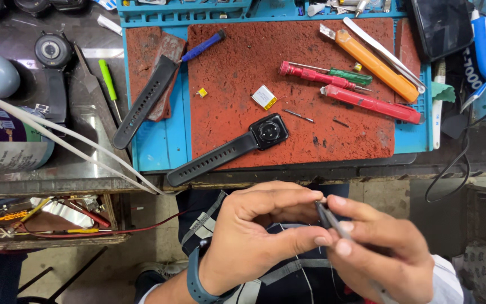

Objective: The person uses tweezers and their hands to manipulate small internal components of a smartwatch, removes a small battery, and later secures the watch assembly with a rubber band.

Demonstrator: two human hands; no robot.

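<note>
Pinching slim metal tweezers [333, 222] between closed fingertips, the left hand [254, 236] and right hand [383, 247] were held below the bench edge. The smartwatch body [269, 131] was left face-down on the red mat [237, 67], one strap [143, 102] detached, reassembly seemingly unfinished.

On the worn red work mat [243, 62] you have a black smartwatch body with one strap attached [229, 149], lying face down near the front edge. A small silver flat battery cell [264, 97] lies just beside it. A detached black perforated strap [144, 102] rests across the blue silicone tray [161, 146] at the left. To the right lie a red-handled screwdriver [315, 75], a green-handled screwdriver [349, 75], a long red tool [372, 104] and an orange utility knife [375, 65]. A blue-handled screwdriver [202, 46] lies at the upper left
</note>
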